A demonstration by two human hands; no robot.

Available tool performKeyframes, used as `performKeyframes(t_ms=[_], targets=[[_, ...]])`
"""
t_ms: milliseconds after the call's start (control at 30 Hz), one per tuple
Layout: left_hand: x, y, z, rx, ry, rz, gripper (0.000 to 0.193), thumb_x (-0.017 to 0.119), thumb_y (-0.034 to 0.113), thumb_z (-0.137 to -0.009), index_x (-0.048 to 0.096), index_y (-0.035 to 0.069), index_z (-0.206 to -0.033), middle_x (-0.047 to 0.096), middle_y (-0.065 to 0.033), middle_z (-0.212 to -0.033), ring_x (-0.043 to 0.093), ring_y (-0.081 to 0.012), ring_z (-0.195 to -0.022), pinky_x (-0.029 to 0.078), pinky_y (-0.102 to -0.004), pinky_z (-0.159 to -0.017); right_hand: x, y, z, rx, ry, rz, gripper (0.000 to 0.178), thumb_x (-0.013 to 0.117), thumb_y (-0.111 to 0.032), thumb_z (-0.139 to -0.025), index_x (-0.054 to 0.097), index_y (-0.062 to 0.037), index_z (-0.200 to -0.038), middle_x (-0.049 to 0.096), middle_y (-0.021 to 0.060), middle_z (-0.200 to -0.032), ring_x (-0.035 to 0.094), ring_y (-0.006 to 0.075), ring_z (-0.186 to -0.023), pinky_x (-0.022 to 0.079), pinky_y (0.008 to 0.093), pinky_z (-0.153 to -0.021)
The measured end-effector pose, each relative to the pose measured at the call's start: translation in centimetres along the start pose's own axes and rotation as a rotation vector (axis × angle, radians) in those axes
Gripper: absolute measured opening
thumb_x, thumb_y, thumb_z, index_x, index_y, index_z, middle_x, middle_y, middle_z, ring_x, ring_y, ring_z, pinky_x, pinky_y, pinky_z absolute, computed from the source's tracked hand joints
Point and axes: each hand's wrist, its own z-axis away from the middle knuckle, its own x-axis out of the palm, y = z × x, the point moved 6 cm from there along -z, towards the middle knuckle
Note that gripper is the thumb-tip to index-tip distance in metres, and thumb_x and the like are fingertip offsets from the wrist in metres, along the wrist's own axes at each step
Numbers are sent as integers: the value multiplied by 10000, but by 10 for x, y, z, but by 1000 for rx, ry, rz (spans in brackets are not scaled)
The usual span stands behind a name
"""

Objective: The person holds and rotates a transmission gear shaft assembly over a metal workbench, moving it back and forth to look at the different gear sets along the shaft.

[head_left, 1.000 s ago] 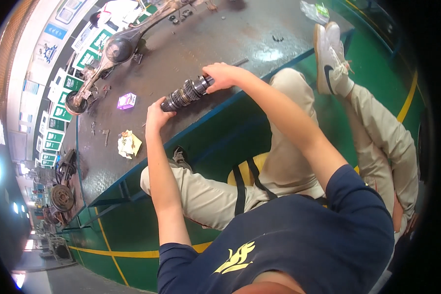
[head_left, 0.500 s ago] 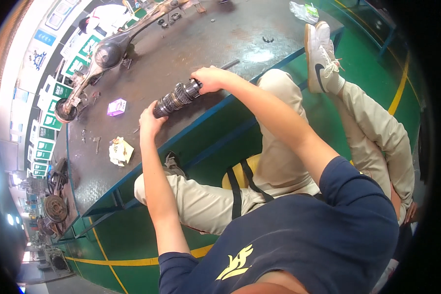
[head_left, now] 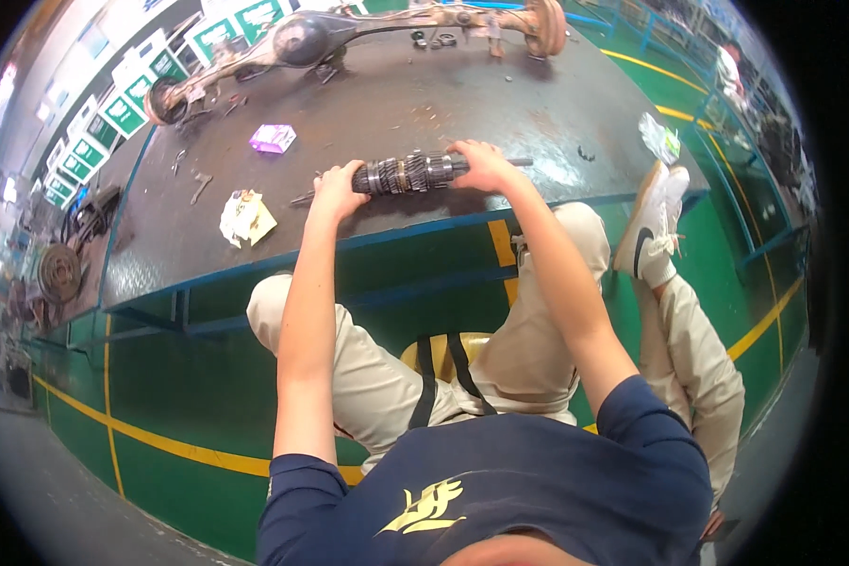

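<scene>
A transmission gear shaft [head_left: 407, 174], a dark metal shaft stacked with several toothed gears, lies lengthwise near the front edge of the workbench. My left hand [head_left: 341, 191] is wrapped round its left end, fingers over the top. At the opposite end my right hand [head_left: 482, 168] grips the shaft just past the last gears. Thin rod ends stick out beyond both hands. My palms hide the parts directly under them.
The metal workbench [head_left: 349, 113] carries a long axle [head_left: 302, 40] at the back, a purple-and-white box [head_left: 273, 139], a crumpled yellowish paper [head_left: 247, 218] and a plastic bag [head_left: 659, 139]. Another person's crossed legs, with a white shoe [head_left: 647, 231], rest by the right corner.
The view has turned, so the bench and shaft look more level and the whole axle shows. Both hands stay on the gear shaft.
</scene>
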Motion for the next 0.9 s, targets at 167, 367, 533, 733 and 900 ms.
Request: performKeyframes(t_ms=[167, 367, 533, 733, 900], targets=[[-2, -4, -2, -34, 0, 3, 738, 816, 244, -657, 486, 174, -1314, 618, -167, -1189, 563, -357, -1161, 377, -511, -998, -3, -8, -2, -73, 9, -62, 655, 771, -296, -706, 552, -127, -1299, 613, 140, -1245, 540, 306, -1219, 303, 481, -1074], [-1, -4, 0, -32, -70, -14, 842, 820, 221, -631, 419, 183, -1370, 599, -174, -1199, 551, -357, -1174, 359, -525, -1022, -4, -13, 2, -46, 42, -61, 681, 770, -296, -721, 527, -117, -1330, 657, 144, -1187, 580, 299, -1179, 293, 494, -1081], [-3, -9, 10, -36, -135, -8, 907, 764, 126, -655, 335, 202, -1450, 569, -185, -1247, 521, -365, -1216, 335, -525, -1059, 1, -18, 4, -25, 16, -33, 700, 774, -286, -723, 510, -119, -1349, 658, 152, -1172, 584, 315, -1159, 301, 462, -1086], [-7, -19, 8, -79, -278, 193, 879, 598, -26, -666, 317, 175, -1475, 559, -205, -1297, 505, -354, -1262, 345, -480, -1079, 3, -15, 4, -20, 55, -7, 688, 782, -257, -718, 518, -118, -1338, 663, 157, -1155, 585, 340, -1142, 329, 447, -1063], [-9, -28, -2, -47, -315, 297, 870, 593, -51, -656, 333, 107, -1472, 525, -209, -1370, 501, -360, -1272, 432, -399, -1038, 1, -19, 6, -24, 57, -48, 672, 779, -254, -719, 529, -109, -1326, 663, 162, -1159, 592, 350, -1132, 363, 437, -1038]])
